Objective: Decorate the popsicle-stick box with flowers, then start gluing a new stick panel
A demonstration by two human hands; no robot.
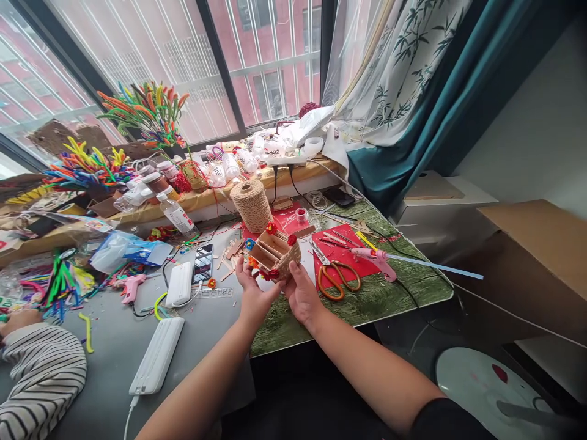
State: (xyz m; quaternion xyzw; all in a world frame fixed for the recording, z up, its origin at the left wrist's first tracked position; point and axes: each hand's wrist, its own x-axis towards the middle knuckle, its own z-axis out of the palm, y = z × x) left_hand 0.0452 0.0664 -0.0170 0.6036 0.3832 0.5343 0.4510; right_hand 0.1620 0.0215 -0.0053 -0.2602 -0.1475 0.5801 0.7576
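Observation:
A small craft box with inner dividers, decorated with red, blue and orange flowers at its corners, is held up over the front of the table. My left hand supports it from the left and below, fingers closed against its side. On the right, my right hand grips its lower right corner. The undersides of the fingers are partly hidden by the box. Scissors with orange handles lie to the right, and a twine spool stands just behind the box.
A pink glue gun with a long glue stick lies on a red sheet. White power banks, a phone and wooden sticks lie left. A co-worker's striped sleeve is at far left. Bottles crowd the windowsill.

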